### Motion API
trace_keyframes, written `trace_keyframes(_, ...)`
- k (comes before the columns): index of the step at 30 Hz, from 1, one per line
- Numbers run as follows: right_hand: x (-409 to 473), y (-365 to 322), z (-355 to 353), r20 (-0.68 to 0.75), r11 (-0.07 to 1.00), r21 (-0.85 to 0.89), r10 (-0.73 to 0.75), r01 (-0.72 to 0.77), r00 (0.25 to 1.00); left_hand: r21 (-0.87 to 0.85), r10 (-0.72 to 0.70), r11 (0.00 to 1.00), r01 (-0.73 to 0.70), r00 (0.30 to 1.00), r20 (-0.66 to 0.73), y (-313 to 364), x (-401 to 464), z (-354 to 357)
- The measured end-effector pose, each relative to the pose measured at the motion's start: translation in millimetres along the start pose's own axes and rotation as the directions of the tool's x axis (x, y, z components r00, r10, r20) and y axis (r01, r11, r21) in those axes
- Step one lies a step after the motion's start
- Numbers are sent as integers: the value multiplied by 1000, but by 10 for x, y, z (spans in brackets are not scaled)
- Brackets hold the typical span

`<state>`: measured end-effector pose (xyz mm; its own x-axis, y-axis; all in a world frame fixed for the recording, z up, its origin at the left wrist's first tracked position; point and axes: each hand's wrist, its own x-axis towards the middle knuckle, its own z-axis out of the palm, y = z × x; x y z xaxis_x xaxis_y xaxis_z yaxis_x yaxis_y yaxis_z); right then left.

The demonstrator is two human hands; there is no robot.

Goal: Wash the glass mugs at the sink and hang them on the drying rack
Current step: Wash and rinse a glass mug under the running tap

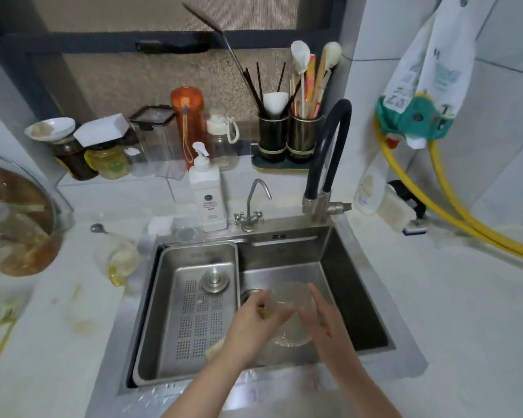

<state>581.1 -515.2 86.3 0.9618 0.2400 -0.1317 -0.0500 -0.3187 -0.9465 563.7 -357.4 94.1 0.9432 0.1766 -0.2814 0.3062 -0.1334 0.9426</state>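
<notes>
While both hands meet over the right basin of the sink [357, 285], the fingers of the left hand [258, 315] are curled around the near left side of a glass mug [287, 315], and something small and brownish sits between them; what it is I cannot tell. The right hand [329, 324] has its fingers straight and close together, laid flat against the right side of the mug, with the fingertips pointing toward the far edge of the sink. The mug is clear, round and ribbed, tilted so that its mouth looks up at the camera, and it is held above the drain. Both forearms are bare and come in from the near edge of the counter [435, 312], the left one crossing over the near rim of a steel drain tray [169, 312].

This tray is rectangular, with groups of small holes in its floor and a round steel plug [215, 280] lying at its far end. The sink is brushed steel with square corners. At its far edge stand a small chrome tap [251, 206], a tall tap with a black flexible hose [329, 152], and a white pump bottle [206, 188].
</notes>
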Motion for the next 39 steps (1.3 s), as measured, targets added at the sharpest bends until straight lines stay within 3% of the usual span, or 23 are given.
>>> trace_keyframes(4,251,15,44,-30,996,-60,61,-63,998,-9,-109,994,109,994,-21,-31,309,-2)
trace_keyframes(8,450,31,180,-146,990,2,136,-138,980,-4,-64,998,64,990,-122,-63,544,-26)
trace_keyframes(10,548,71,224,-187,986,47,169,-163,968,-3,-26,1000,26,996,-87,-121,642,-48)
trace_keyframes(13,658,115,232,-133,977,41,211,-207,968,-21,-35,999,34,998,-55,-215,725,-74)
trace_keyframes(20,785,229,145,-52,960,-77,264,-268,963,8,-339,940,341,937,-89,-154,901,-67)
trace_keyframes(28,947,260,-22,-6,957,-150,252,-250,968,-74,-416,908,413,909,-27,-63,909,56)
trace_keyframes(31,972,241,-80,5,958,-169,236,-232,972,-101,-417,905,413,908,-30,-34,905,87)
trace_keyframes(39,1012,205,-151,105,974,-95,214,-205,971,-177,-274,952,248,952,-139,20,873,133)
